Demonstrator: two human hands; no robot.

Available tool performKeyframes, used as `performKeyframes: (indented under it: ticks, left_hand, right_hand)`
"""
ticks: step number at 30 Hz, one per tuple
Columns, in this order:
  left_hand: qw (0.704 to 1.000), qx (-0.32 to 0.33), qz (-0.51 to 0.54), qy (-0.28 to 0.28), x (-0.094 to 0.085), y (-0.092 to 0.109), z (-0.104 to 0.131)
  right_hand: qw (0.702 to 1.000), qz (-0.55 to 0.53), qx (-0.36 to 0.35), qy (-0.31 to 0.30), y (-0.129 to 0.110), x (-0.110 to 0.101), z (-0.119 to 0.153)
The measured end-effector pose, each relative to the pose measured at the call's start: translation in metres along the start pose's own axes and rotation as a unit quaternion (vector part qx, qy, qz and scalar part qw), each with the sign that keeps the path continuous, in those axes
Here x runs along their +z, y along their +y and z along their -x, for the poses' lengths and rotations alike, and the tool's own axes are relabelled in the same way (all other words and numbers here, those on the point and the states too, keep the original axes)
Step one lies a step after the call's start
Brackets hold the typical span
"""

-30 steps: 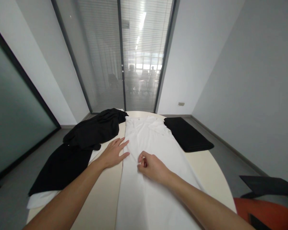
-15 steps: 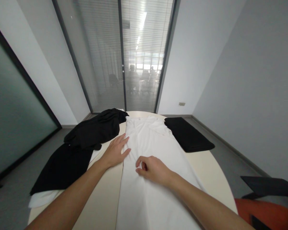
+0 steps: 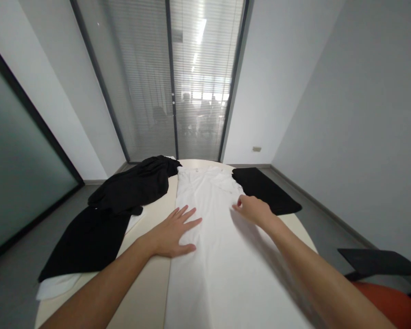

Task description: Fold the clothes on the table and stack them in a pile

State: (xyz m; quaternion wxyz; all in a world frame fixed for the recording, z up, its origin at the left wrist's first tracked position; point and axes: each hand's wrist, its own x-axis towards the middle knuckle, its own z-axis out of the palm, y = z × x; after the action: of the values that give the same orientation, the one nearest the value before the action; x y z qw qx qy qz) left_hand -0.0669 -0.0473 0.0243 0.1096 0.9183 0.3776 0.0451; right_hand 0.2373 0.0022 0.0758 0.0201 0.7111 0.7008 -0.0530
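Note:
A long white garment [image 3: 222, 256] lies spread lengthwise over the pale round table [image 3: 147, 274], with small wrinkles near its far end. My left hand [image 3: 174, 231] rests flat on the garment's left edge, fingers spread. My right hand [image 3: 253, 209] is over the garment's right side, its thumb and fingers curled together in a pinch. Whether any cloth is between those fingertips is too small to tell. A shadow falls on the cloth below the right forearm.
Rumpled black clothes [image 3: 133, 187] and a black garment [image 3: 89, 242] over white cloth [image 3: 58, 285] lie at the left. Folded black cloth [image 3: 265, 189] sits at the far right. An orange and black chair [image 3: 387, 299] stands at the lower right.
My left hand has moved right and slightly nearer, onto the white garment, with its fingers wider apart. My right hand has moved right and farther away, to the garment's right side.

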Motion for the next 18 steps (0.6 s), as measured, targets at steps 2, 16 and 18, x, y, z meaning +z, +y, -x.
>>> performKeyframes:
  ticks: [2, 16, 18]
  left_hand:
    - [1.000, 0.015, -0.001, 0.002, 0.000, 0.004, 0.000]
    - [0.995, 0.016, 0.042, -0.085, -0.013, 0.014, -0.001]
    - [0.995, 0.017, 0.046, -0.086, -0.014, 0.013, 0.001]
  right_hand:
    - [0.998, 0.043, 0.042, 0.005, 0.016, -0.002, -0.005]
    - [0.997, 0.054, 0.047, -0.040, 0.033, 0.008, -0.009]
    - [0.997, 0.047, 0.050, -0.046, 0.036, 0.006, -0.010]
